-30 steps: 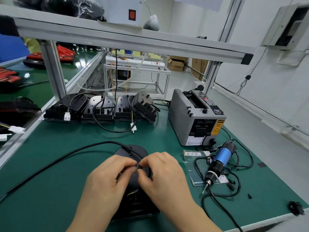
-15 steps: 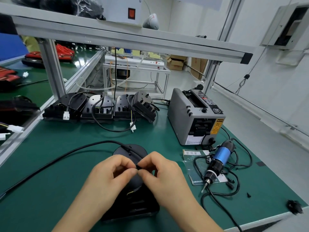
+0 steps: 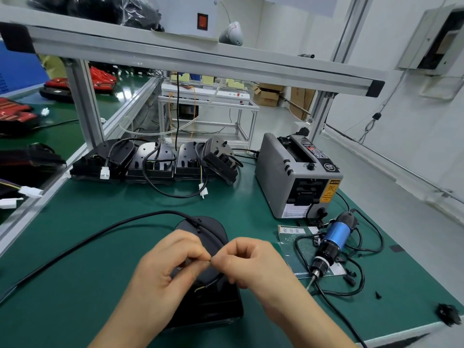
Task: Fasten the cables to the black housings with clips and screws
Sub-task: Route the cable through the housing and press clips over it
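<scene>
Fingertips (image 3: 204,255) are meeting above the black housing (image 3: 213,301), which is lying flat on the green mat (image 3: 75,285) near the front edge of the bench. We are keeping both our left hand (image 3: 173,262) and our right hand (image 3: 253,262) tightly curled, thumbs and forefingers pinching the black cable (image 3: 100,229) where it is crossing the housing's rounded end. Whether a clip is sitting between them we cannot tell; anything there is too small to make out. From our grip the cable is arching over the housing and running off to the left across the mat.

Behind, a row of finished housings (image 3: 155,164) is standing against the aluminium frame, their leads ending in white connectors. To their right a grey tape dispenser (image 3: 288,177) is sitting. Just right of our hands a blue electric screwdriver (image 3: 332,237) is lying among its own looping cord, bit pointing toward us, with small black parts (image 3: 378,294) lying scattered near it.
</scene>
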The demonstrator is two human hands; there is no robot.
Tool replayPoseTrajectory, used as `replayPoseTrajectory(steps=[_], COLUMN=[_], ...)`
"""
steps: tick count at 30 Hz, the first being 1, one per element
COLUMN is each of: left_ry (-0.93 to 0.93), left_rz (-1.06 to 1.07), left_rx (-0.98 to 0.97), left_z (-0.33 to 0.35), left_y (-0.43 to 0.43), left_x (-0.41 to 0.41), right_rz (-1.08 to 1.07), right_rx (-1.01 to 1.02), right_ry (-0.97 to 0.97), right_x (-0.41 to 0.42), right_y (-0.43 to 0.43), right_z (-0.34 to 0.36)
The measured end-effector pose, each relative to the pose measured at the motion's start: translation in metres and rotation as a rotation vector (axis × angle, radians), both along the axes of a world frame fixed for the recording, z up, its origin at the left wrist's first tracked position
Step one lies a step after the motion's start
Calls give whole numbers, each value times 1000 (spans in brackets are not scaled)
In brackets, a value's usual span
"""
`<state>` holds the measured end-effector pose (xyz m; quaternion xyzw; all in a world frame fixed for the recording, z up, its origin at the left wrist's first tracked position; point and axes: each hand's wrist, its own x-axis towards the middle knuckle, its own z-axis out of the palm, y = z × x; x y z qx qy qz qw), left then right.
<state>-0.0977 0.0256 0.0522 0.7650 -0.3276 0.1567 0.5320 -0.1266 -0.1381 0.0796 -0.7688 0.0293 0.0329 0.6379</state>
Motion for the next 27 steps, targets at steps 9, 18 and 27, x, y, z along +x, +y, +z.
replayPoseTrajectory(steps=[9,18,27], left_ry=[98,36,54], left_rz=[191,295,200], left_rx=[165,182,164], left_z=[-20,-30,-33], left_y=[15,-3,1], left_x=[-24,-29,-27], right_rz=[-83,-176,-147], right_rx=[-404,-670,-705], right_ry=[-94,-233,-364], right_x=[-18,-26,-26], right_y=[-4,2,2], right_z=[-21,-34,-43])
